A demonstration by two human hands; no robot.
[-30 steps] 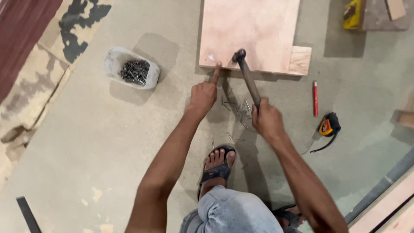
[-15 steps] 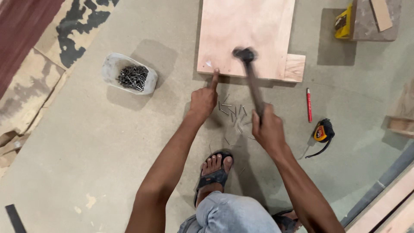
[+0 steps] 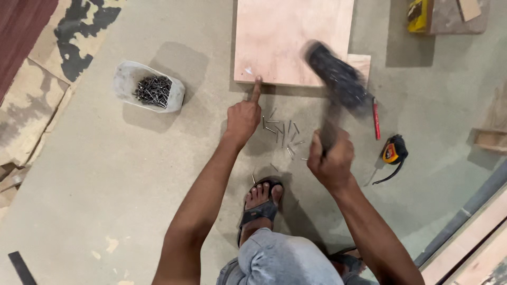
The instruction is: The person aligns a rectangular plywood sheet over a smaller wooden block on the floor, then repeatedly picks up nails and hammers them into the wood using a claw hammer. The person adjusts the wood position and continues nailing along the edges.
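The right hand [image 3: 330,158] is closed around the handle of one hammer [image 3: 338,79] — head-heavy, rigid, blurred above the near edge of the single plywood board [image 3: 293,37] on the floor. It is best held low on the handle. The left hand [image 3: 243,116] points one finger at the board's edge, gripping nothing. About ten loose nails [image 3: 282,132] lie between the hands — small and easily scattered; one tub of nails [image 3: 150,87] sits to the left.

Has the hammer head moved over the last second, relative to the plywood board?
Yes. The hammer, gripped in the right hand, has swung up and rightward from the plywood board near-left corner toward its right edge, now motion-blurred.
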